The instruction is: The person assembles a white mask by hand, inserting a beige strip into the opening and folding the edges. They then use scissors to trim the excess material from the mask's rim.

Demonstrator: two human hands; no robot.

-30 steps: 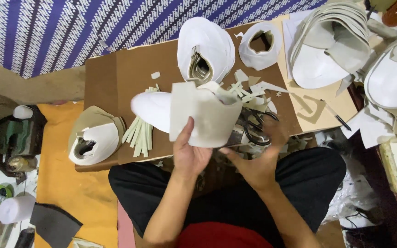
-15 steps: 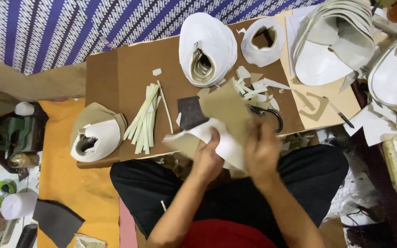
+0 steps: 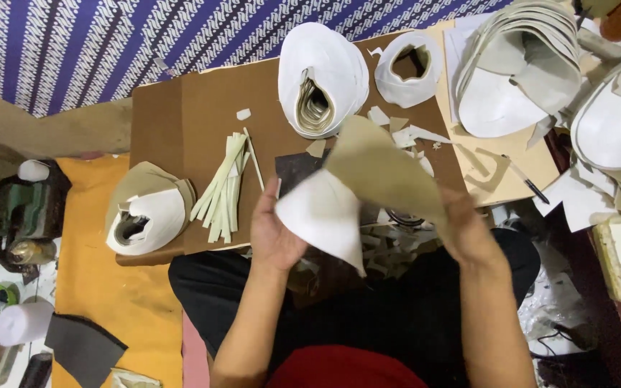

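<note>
1. My left hand grips the white end of a curved cut sheet piece, fingers pinched on its lower left edge; my right hand clasps the tan end at the lower right.
2. The piece hangs in the air between both hands, above my lap and just in front of the near edge of the brown work board; it touches nothing else that I can see.
3. Handling, as I judge it: light, thin and flexible (it bows into an arch under its own shape), so it is best taken at the two ends and not at the middle, where it would fold.
4. Orientation: the long axis runs left to right across me, the crest of the arch pointing away towards the board, a white tip pointing down towards my lap.
5. Nearby on the board: a bundle of pale strips, a nested stack of white curved pieces, and loose offcuts.
</note>
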